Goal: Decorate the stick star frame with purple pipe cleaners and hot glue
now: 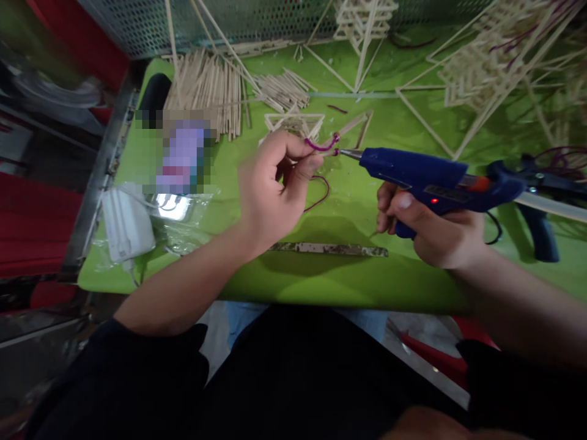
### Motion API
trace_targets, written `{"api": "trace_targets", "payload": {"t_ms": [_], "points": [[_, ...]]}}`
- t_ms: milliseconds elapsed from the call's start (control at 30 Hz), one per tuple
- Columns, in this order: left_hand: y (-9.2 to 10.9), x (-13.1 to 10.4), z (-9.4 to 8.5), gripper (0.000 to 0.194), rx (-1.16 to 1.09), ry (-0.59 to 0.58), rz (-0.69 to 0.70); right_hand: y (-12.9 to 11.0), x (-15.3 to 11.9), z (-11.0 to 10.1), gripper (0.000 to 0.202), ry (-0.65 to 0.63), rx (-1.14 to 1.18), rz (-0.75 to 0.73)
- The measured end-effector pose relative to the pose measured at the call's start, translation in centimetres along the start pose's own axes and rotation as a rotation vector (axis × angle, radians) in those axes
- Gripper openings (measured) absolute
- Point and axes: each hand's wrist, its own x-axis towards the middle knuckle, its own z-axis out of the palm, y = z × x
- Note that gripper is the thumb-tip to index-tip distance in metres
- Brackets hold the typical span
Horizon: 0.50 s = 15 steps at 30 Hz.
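My right hand (431,229) grips a blue glue gun (413,174) by its handle, and a red light glows on its side. The metal nozzle points left and meets, or nearly meets, a purple-wrapped joint on a small wooden stick frame (355,127). My left hand (277,183) pinches that frame near the joint between thumb and fingers. A purple cord (323,145) runs from the pinch to the frame, and a loop of it hangs below the hand. Part of the frame is hidden by the left fingers.
Thin wooden sticks (206,91) lie in piles at the back left. Stick structures (362,36) stand at the back. A mottled flat strip (330,249) lies near the front edge. Dark-handled pliers-like tool (539,201) rests at right; a white power bank (128,223) lies left.
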Motion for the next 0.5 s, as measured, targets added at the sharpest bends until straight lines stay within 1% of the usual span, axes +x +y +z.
{"api": "trace_targets", "payload": {"t_ms": [100,233,300,500], "points": [[0.70,-0.05,-0.40,0.054,0.013,-0.007,-0.023,-0.01,0.05,-0.08,0.045,-0.003,0.002,0.009],[1.16,0.25,-0.46,0.053,-0.059,0.026,0.035,0.00,0.01,-0.08,0.048,0.014,0.003,0.015],[1.16,0.40,-0.43,0.051,-0.091,0.016,0.046,0.06,-0.04,-0.09,0.049,0.022,-0.003,0.021],[0.61,0.40,-0.32,0.053,-0.116,-0.005,0.018,0.16,-0.12,-0.03,0.050,0.055,-0.026,0.020]]}}
